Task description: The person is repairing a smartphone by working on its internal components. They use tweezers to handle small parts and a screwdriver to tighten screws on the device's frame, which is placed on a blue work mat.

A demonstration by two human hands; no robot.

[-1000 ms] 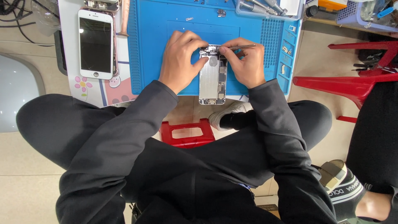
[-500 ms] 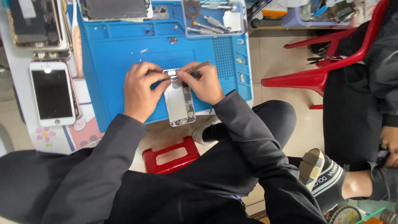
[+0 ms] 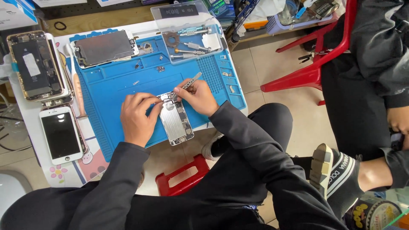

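Observation:
An opened phone display assembly [image 3: 175,121], silver back plate up, lies on the near edge of a blue work mat [image 3: 115,87]. My left hand [image 3: 137,117] presses on its upper left corner with fingertips. My right hand [image 3: 199,96] grips a thin metal tool [image 3: 190,81] whose tip touches the assembly's top edge. Both arms are in dark sleeves.
On the mat's far side lie a second display panel [image 3: 105,47] and a clear tray of screwdrivers [image 3: 190,37]. An opened phone body [image 3: 37,65] and a white phone [image 3: 61,134] lie left. A red stool [image 3: 183,178] stands below. Another person sits right on a red chair [image 3: 316,64].
The camera view has swung left and tilted, so the mat and my hands appear further right and lower. My hands stay on the display assembly with the tool at its top edge.

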